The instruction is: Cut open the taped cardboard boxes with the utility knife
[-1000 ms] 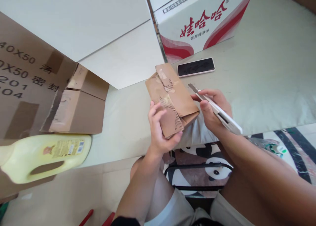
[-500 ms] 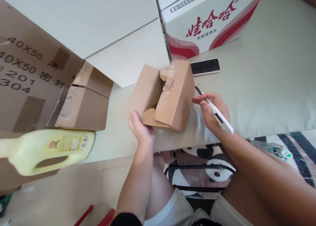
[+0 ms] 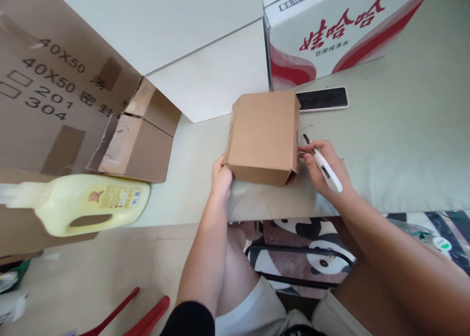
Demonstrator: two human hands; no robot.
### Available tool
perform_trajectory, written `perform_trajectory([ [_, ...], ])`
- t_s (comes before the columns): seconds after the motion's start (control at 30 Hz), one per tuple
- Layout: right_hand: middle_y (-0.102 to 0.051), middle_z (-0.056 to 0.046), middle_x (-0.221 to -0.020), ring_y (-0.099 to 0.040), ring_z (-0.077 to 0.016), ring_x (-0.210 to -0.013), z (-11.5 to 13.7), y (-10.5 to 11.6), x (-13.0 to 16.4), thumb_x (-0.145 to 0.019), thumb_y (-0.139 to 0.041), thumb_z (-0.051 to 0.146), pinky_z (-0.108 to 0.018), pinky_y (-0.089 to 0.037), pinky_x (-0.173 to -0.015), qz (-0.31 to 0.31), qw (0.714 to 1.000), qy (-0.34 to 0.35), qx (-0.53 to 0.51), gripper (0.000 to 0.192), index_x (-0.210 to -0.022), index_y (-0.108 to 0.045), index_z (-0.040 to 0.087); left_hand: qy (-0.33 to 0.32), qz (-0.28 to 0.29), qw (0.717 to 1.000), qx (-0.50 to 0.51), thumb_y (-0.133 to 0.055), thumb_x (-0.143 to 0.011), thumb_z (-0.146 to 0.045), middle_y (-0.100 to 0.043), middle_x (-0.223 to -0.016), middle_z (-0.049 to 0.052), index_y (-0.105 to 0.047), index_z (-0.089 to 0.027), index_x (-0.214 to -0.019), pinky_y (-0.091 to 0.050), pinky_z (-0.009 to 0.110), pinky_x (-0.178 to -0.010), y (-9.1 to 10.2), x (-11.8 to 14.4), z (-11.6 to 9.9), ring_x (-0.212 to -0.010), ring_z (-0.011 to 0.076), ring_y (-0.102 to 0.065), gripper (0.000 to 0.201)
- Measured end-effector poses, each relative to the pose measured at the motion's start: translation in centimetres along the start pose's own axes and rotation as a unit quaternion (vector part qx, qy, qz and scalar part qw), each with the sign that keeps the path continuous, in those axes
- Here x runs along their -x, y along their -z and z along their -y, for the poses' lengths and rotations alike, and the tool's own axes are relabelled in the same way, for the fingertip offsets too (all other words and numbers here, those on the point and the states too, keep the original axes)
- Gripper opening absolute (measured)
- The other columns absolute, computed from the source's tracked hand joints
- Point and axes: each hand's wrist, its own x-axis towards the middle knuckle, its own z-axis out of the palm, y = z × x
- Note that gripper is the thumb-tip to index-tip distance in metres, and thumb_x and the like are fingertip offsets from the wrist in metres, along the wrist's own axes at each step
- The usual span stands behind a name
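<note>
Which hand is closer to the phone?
Right. The right hand, holding a utility knife, sits just below the phone. The left hand is across the small cardboard box.

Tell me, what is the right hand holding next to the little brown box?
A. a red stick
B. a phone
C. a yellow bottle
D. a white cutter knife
D: the right hand grips a white cutter knife, its blade tip at the right side of the small cardboard box; the phone lies untouched behind the box and the yellow bottle lies far off to the left.
</note>
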Motion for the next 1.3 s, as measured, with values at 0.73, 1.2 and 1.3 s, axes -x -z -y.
perform_trajectory([
  [0.73, -0.065, -0.001, -0.098, -0.060, -0.0285, -0.127, 0.4, -0.2, 0.6, -0.080, -0.075, 0.037, -0.058, -0.040, -0.114, -0.030, 0.978, 0.104, -0.176, 0.043, -0.104, -0.039, 0.031, 0.086, -0.021, 0.979, 0.181, -0.055, -0.086, -0.046, -0.079, -0.107, 0.005, -0.074, -0.022, -0.098, -0.053, 0.036, -0.099, -4.3, 2.5, -1.0, -0.112, 0.0250, -0.070, 0.033],
  [1.2, -0.063, -0.004, -0.102, -0.046, -0.0360, -0.142, -1.1, 0.2, -1.0, -0.071, -0.078, 0.051, -0.062, -0.035, -0.111, 0.060, 0.996, 0.062, -0.026, 0.058, -0.101, -0.032, 0.030, 0.099, -0.025, 0.986, 0.134, -0.062, -0.081, -0.037, -0.079, -0.086, 0.007, -0.072, -0.018, -0.090, -0.056, 0.043, -0.097, -5.1, 1.9, 1.8, -0.107, 0.0274, -0.073, 0.023],
  [1.3, -0.060, -0.002, -0.100, -0.052, -0.0327, -0.135, -0.8, 0.2, -1.1, -0.068, -0.081, 0.051, -0.055, -0.043, -0.105, 0.026, 0.997, 0.046, -0.064, 0.063, -0.098, -0.029, 0.030, 0.087, -0.031, 0.985, 0.144, -0.063, -0.080, -0.044, -0.079, -0.091, 0.008, -0.072, -0.018, -0.093, -0.055, 0.042, -0.098, -5.4, 1.6, 1.6, -0.107, 0.0271, -0.073, 0.030],
])
